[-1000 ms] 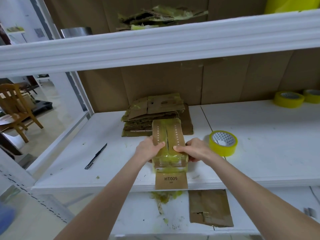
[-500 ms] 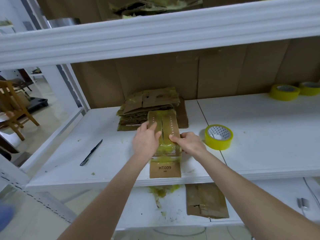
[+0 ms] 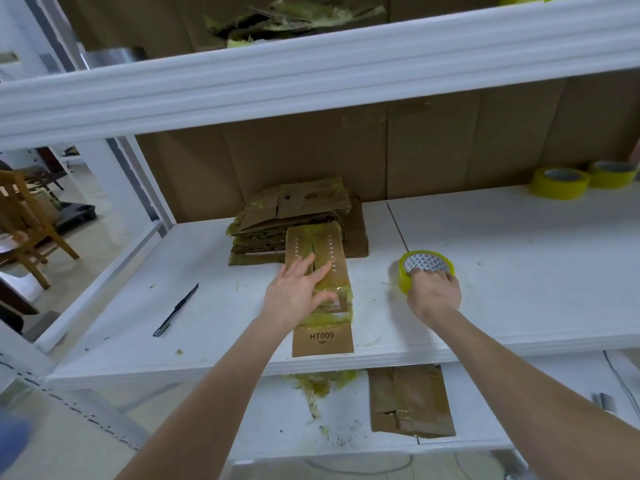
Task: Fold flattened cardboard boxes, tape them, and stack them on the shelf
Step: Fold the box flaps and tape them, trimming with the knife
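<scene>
A small brown cardboard box (image 3: 325, 251) marked HT009 lies on the white shelf (image 3: 519, 271), its two top flaps folded together and old yellow tape round its near part. My left hand (image 3: 298, 292) presses flat on the flaps with straight fingers. My right hand (image 3: 433, 292) grips the near rim of a yellow tape roll (image 3: 427, 265) that stands on the shelf to the right of the box. Behind the box sits a stack of flattened cardboard boxes (image 3: 294, 213) with tape remnants.
A black pen-like tool (image 3: 176, 310) lies on the shelf's left part. Two more yellow tape rolls (image 3: 561, 181) sit at the back right. A flat cardboard piece (image 3: 408, 400) and tape scraps lie on the lower shelf. A wooden chair (image 3: 24, 223) stands at the left.
My right hand has left the box and moved right onto the tape roll, gripping it. My left hand has flattened on the flaps.
</scene>
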